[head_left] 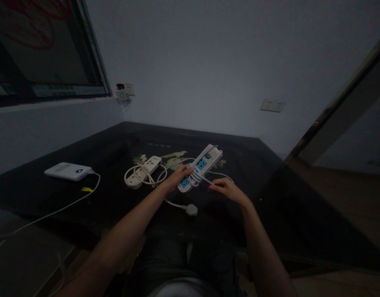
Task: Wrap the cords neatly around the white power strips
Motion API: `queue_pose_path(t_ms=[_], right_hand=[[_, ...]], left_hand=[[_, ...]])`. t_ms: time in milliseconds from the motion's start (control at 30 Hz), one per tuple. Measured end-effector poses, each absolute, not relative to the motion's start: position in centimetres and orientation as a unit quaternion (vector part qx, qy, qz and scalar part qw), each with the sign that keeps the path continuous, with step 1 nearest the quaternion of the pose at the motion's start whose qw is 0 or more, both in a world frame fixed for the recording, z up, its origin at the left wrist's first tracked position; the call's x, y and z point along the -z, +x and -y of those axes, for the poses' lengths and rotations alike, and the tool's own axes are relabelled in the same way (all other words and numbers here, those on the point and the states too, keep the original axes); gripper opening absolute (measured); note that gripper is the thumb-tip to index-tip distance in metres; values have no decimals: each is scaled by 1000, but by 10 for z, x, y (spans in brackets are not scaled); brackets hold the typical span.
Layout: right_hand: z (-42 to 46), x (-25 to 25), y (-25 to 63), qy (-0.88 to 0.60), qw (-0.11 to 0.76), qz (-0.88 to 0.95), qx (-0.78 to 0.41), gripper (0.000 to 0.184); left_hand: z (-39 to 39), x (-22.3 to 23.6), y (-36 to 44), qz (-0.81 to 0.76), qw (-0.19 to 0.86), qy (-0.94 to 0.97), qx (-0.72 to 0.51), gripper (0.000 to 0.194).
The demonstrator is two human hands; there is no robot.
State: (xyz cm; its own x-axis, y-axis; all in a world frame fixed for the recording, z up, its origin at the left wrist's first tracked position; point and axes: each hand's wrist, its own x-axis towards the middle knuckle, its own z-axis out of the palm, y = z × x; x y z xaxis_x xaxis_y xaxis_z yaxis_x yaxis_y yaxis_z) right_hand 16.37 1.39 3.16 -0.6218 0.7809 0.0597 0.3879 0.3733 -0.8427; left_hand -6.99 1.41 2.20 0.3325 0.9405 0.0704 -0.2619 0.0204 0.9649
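Note:
A white power strip [205, 159] with blue sockets is held tilted above the dark table, its white cord [194, 176] looped around its lower half. My left hand [176, 178] is closed around the strip's left side. To the right, my right hand [224, 189] pinches a length of the cord that runs taut from the loops. The white plug [191, 210] lies on the table below the strip, near the front edge. A second, cream power strip [153, 163] with its own cord tangled over it rests just left of my left hand.
A white power bank [68, 171] with a cable [66, 206] sits on the left of the black table [239, 152]. Beside it lies a yellow tag [87, 189]. Wall sockets [272, 105] are on the back wall, and a window [47, 49] is at the left.

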Motion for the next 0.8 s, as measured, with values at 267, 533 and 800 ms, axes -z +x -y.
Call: queue_pose_path(t_ms=[267, 533, 800], right_hand=[[-16, -36, 186, -384, 250, 767, -449, 29], [-18, -42, 188, -429, 383, 718, -392, 31], [-27, -34, 182, -465, 331, 721, -393, 41]], left_hand=[[-22, -27, -100, -317, 645, 480, -503, 70], [-22, -24, -97, -179, 703, 506, -467, 75], [-4, -33, -83, -180, 698, 573, -389, 85]])
